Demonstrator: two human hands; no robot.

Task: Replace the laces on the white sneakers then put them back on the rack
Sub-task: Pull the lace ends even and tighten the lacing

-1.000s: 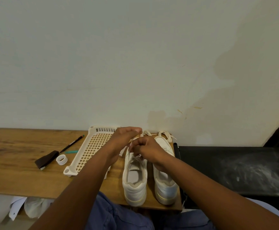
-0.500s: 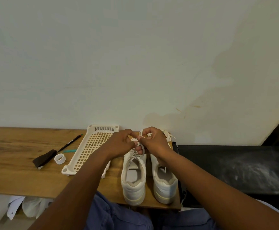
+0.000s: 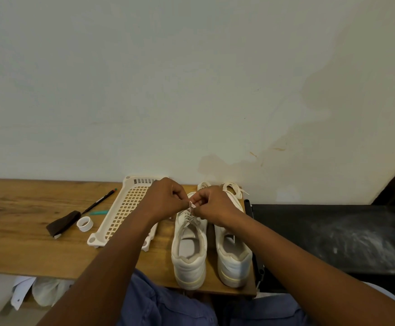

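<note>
Two hands lacing the left of a pair of white sneakers on a wooden counter.

The counter (image 3: 22, 245) runs along a pale wall, a black surface (image 3: 332, 231) beside it. The cream lattice rack (image 3: 126, 208) lies left of the two sneakers, left sneaker (image 3: 188, 255) and right sneaker (image 3: 234, 260) side by side, heels toward the person. Left hand (image 3: 163, 201) and right hand (image 3: 215, 208) meet above the left sneaker's eyelets, each grip pinched tight on the lace (image 3: 191, 204). Loose laces (image 3: 235, 190) lie at the toes.
</note>
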